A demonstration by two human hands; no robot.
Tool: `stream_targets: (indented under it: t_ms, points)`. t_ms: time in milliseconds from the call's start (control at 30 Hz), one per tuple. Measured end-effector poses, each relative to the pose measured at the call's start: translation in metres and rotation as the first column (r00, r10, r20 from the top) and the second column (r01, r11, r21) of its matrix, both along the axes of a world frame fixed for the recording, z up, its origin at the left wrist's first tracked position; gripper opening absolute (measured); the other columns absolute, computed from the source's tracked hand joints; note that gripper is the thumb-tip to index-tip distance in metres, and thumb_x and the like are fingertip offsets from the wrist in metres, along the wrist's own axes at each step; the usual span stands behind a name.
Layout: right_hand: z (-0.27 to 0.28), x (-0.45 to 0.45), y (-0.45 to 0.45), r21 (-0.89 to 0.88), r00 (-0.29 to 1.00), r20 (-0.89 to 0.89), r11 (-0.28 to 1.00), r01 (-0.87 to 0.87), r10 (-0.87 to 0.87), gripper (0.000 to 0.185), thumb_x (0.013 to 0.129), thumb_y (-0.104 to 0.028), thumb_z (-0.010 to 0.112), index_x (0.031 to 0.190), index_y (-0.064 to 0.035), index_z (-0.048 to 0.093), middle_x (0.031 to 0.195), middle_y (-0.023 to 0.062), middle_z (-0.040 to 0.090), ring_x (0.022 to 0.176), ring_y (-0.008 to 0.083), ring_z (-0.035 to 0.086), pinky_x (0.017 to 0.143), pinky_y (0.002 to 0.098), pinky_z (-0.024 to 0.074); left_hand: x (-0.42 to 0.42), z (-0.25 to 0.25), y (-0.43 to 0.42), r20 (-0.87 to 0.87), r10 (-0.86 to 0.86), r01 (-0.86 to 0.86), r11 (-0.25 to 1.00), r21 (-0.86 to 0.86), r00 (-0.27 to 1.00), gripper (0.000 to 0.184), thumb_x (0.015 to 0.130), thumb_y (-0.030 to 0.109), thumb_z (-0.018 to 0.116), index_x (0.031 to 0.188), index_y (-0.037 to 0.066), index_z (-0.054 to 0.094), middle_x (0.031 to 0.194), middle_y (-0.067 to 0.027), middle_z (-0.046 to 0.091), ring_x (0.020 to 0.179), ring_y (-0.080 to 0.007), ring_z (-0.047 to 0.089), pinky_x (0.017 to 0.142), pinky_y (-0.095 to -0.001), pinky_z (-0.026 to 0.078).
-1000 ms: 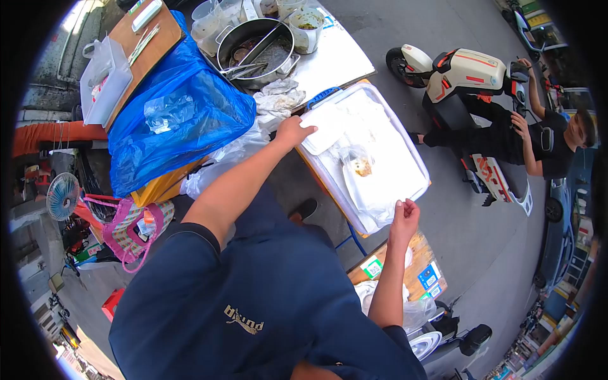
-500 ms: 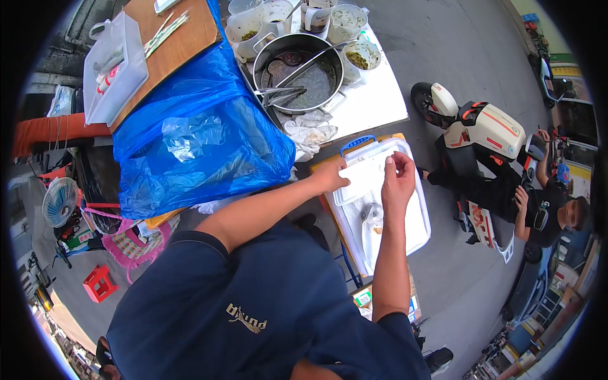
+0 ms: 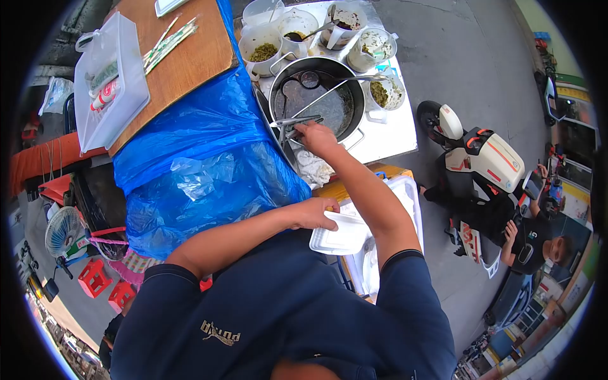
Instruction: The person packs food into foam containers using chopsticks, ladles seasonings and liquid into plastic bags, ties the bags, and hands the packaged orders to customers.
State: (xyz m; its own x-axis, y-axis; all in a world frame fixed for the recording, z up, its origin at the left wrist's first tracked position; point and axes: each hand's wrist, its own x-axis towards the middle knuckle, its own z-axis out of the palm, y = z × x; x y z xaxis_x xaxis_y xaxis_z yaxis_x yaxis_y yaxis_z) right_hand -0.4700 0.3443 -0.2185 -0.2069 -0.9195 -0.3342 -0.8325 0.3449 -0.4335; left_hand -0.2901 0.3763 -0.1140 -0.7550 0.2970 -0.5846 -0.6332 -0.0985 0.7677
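My left hand [image 3: 314,214] is closed on the edge of a white takeaway container [image 3: 342,234], held in front of my chest. The right arm reaches up across it, and my right hand [image 3: 316,137] is at the near-left rim of a big metal pot [image 3: 339,130], fingers closed around the handles of metal tongs [image 3: 294,120]. Dark liquid [image 3: 310,101] fills the pot, with a long-handled ladle [image 3: 329,90] lying across. A crumpled white cloth [image 3: 311,170] lies beside the pot, just below my right hand.
Several plastic jugs [image 3: 296,26] with sauces surround the pot on a white table [image 3: 399,139]. Blue plastic sheeting [image 3: 215,171], a wooden board [image 3: 183,38] and a clear bin [image 3: 117,82] are at the left. A white tray [image 3: 405,196] lies under my right arm. A person [image 3: 538,247] is by a scooter [image 3: 487,155].
My right hand has left the white container and moved up to the tongs at the pot. My left hand has drawn the container closer to my body, away from the tray.
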Motion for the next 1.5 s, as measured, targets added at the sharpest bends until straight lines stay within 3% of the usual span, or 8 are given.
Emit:
stream_targets:
  t_ms: [100,400,567,767,900,967,1133,1500]
  points:
    - [0.004,-0.007,-0.010,0.164,0.982,-0.082,0.974,-0.158,0.173,0.027,0.094,-0.015,0.053,0.117,-0.0142,0.067,0.112,0.0157,0.064,0.106,0.0351,0.067,0.089,0.0461,0.0543,0.003,0.003,-0.006,0.056,0.091,-0.101,0.965,0.241,0.994,0.046,0.080,0.016,0.080,0.120,0.001,0.062,0.111,-0.0084,0.065,0.102,-0.0157,0.061,0.088,-0.0292,0.049]
    - [0.105,-0.058,0.060,-0.347,0.930,-0.360,0.936,-0.063,-0.070,0.012,0.086,-0.015,0.064,0.096,-0.0086,0.062,0.078,0.0107,0.056,0.069,0.0281,0.065,0.059,0.0406,0.0523,-0.031,0.041,-0.079,0.252,0.210,-0.322,0.740,0.591,0.945,0.047,0.089,0.013,0.074,0.131,0.002,0.055,0.122,-0.0120,0.065,0.114,-0.0201,0.064,0.099,-0.0348,0.052]
    - [0.125,-0.049,0.108,-0.531,0.966,0.092,0.809,0.252,-0.240,0.015,0.091,-0.012,0.068,0.104,-0.0052,0.069,0.082,0.0118,0.062,0.072,0.0316,0.065,0.065,0.0393,0.0530,-0.062,0.035,-0.134,0.279,0.240,-0.367,0.665,0.651,0.930,0.050,0.091,0.019,0.071,0.135,0.004,0.052,0.127,-0.0136,0.063,0.118,-0.0241,0.064,0.102,-0.0378,0.052]
    - [0.139,-0.046,0.161,-0.168,0.213,0.813,0.132,0.977,-0.542,0.031,0.105,-0.025,0.056,0.117,0.0026,0.064,0.093,0.0096,0.069,0.083,0.0141,0.069,0.073,0.0277,0.0574,-0.118,0.025,-0.182,0.190,0.150,-0.238,0.740,0.629,0.970,0.060,0.084,0.011,0.069,0.139,0.003,0.048,0.132,-0.0177,0.060,0.122,-0.0288,0.061,0.106,-0.0402,0.049]
    - [0.166,-0.073,0.171,-0.268,0.210,0.782,-0.012,0.963,-0.587,0.034,0.105,-0.025,0.054,0.120,0.0053,0.061,0.094,0.0124,0.069,0.081,0.0163,0.069,0.075,0.0286,0.0581,-0.166,0.009,-0.191,0.161,0.076,-0.157,0.797,0.583,0.984,0.062,0.084,0.009,0.068,0.142,0.002,0.046,0.134,-0.0190,0.058,0.121,-0.0295,0.062,0.104,-0.0410,0.051]
    - [0.159,-0.091,0.165,-0.291,0.222,0.749,-0.009,0.957,-0.624,0.033,0.105,-0.025,0.054,0.119,0.0047,0.063,0.094,0.0116,0.069,0.082,0.0145,0.068,0.074,0.0285,0.0580,-0.190,0.005,-0.183,0.127,0.021,-0.089,0.822,0.563,0.992,0.063,0.083,0.007,0.068,0.141,0.002,0.046,0.133,-0.0183,0.058,0.121,-0.0290,0.062,0.102,-0.0404,0.053]
    - [0.138,-0.138,0.128,-0.464,0.902,-0.115,0.825,0.322,-0.417,0.021,0.091,-0.013,0.067,0.111,-0.0076,0.068,0.090,0.0133,0.064,0.081,0.0298,0.066,0.073,0.0376,0.0548,-0.249,-0.015,-0.176,0.107,-0.185,0.109,0.862,0.495,0.977,0.073,0.082,0.001,0.067,0.150,0.011,0.042,0.132,-0.0121,0.060,0.118,-0.0240,0.064,0.101,-0.0379,0.053]
    - [0.114,-0.169,0.092,-0.078,0.987,-0.161,0.997,-0.007,-0.006,0.008,0.087,-0.009,0.062,0.092,-0.0067,0.068,0.089,0.0131,0.064,0.087,0.0315,0.066,0.078,0.0419,0.0541,-0.294,-0.074,-0.184,0.123,-0.141,0.068,0.883,0.464,0.982,0.075,0.083,0.000,0.063,0.152,0.011,0.038,0.145,-0.0100,0.051,0.128,-0.0242,0.056,0.107,-0.0389,0.048]
